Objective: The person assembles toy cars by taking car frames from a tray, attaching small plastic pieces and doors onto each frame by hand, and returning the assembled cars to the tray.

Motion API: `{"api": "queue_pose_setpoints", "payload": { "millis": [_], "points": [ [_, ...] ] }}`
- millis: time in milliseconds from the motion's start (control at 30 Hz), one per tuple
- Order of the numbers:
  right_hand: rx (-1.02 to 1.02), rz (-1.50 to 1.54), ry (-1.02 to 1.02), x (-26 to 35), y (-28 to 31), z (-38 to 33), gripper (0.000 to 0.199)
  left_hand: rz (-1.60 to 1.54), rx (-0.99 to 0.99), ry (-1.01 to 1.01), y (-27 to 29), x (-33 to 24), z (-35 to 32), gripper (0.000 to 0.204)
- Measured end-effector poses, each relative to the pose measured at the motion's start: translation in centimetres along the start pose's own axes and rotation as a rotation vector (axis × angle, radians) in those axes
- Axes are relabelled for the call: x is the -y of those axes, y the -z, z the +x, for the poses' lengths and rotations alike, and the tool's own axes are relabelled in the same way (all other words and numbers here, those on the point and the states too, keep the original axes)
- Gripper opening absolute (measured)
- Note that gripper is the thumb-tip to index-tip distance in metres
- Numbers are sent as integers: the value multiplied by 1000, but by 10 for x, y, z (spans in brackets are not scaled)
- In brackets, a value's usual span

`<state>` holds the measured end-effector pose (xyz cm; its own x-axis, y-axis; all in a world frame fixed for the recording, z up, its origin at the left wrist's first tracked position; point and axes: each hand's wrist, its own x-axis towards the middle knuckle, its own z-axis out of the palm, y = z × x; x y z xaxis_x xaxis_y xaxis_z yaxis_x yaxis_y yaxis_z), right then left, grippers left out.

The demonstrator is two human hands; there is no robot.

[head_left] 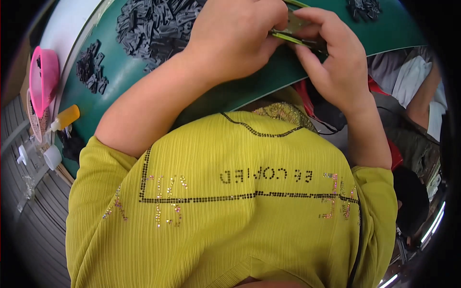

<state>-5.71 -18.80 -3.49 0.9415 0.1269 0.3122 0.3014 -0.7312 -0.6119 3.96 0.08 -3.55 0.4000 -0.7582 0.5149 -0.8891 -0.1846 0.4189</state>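
Observation:
Both my hands are raised at the top of the view, over the front edge of a green table point(240, 93). My left hand point(235, 38) is closed with its fingers on the near left side of a flat piece with bright yellow-green edges point(287, 37). On the other side, my right hand point(336, 57) grips the same piece between thumb and curled fingers. Its middle looks dark and partly see-through; my fingers cover much of it, so its exact kind is unclear. Left of my left hand lies a large heap of small black plastic parts point(153, 31).
A smaller cluster of black parts point(92, 68) sits at the table's left, another heap point(364, 8) at the far right. Along the left edge are a pink basket point(45, 81), an orange bottle point(68, 117) and a white cup point(52, 157). Another person's arm point(427, 98) shows at right.

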Motion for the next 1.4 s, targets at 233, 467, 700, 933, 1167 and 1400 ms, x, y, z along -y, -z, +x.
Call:
{"api": "queue_pose_setpoints", "payload": {
  "millis": [233, 467, 700, 933, 1167, 1400],
  "points": [
    [240, 265, -168, -1, 27, 12, 27, -16, 67, 7, 0, 1, 4, 24],
    [372, -48, 121, -7, 42, 37, 18, -2, -345, -399, -44, 41, 2, 22],
    [299, -90, 217, -12, 32, 32, 19, -45, -357, -376, -45, 42, 2, 24],
    [214, 7, 172, -14, 32, 31, 20, -11, -224, -305, -32, 36, -2, 31],
    [240, -48, 384, -22, 33, 30, 22, -2, -185, -274, -28, 36, -3, 34],
    [240, 2, 364, -15, 32, 32, 20, 61, -187, -332, -28, 37, 0, 28]
  ]
}}
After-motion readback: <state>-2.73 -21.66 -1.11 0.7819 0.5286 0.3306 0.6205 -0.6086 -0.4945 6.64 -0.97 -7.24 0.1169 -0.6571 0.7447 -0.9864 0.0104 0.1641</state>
